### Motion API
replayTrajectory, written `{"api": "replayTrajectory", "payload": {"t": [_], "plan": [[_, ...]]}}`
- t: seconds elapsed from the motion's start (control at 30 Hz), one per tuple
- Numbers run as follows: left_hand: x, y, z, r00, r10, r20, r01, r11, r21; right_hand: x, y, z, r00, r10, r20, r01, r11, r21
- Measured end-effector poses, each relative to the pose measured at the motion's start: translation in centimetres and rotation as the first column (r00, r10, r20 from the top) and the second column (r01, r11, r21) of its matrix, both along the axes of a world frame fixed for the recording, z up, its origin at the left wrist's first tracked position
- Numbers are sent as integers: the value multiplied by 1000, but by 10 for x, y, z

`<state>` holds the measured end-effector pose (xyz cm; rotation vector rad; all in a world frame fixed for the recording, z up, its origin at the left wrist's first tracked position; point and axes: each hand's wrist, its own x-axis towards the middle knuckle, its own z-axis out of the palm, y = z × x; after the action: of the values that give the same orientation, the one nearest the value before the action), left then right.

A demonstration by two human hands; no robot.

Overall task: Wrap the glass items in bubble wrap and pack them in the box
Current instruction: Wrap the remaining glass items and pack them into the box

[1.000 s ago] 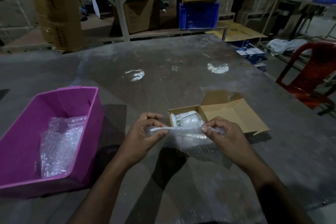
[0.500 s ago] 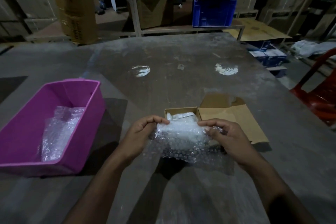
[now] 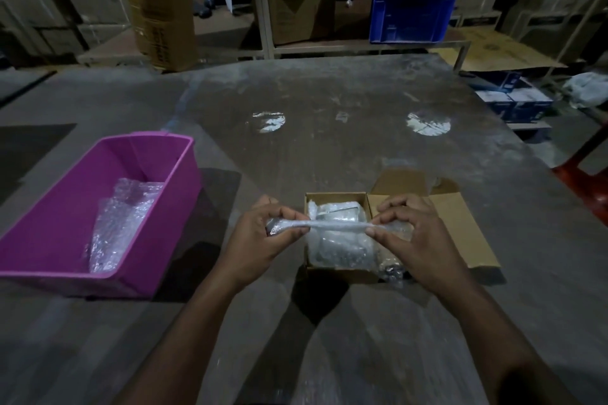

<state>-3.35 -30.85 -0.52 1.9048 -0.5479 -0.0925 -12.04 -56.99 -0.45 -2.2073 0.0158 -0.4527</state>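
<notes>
A small open cardboard box [image 3: 340, 274] sits on the grey table, its flap [image 3: 460, 227] folded out to the right. Bubble-wrapped bundles [image 3: 339, 212] lie inside it. Just above the box, a sheet of bubble wrap [image 3: 335, 225] is stretched into a thin band between my hands and hangs down over the box's contents. My left hand [image 3: 260, 240] pinches its left end. My right hand [image 3: 418, 237] pinches its right end. Whether a glass item lies inside the sheet I cannot tell.
A pink plastic bin [image 3: 158, 204] with loose bubble wrap [image 3: 121, 223] in it stands on the table's left side. A red chair [image 3: 589, 184] is at the right edge. Cartons, shelving and a blue crate [image 3: 411, 15] stand beyond the table.
The bubble wrap, bunched wide between my hands half a second ago, is now pulled out into a narrow band over the box. Both hands have moved slightly apart.
</notes>
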Motion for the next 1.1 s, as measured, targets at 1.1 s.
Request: {"api": "replayTrajectory", "payload": {"t": [1.1], "plan": [[13, 17, 5, 999, 46, -25, -45, 999, 28, 26, 18, 1, 999, 40, 20, -40, 999, 10]]}}
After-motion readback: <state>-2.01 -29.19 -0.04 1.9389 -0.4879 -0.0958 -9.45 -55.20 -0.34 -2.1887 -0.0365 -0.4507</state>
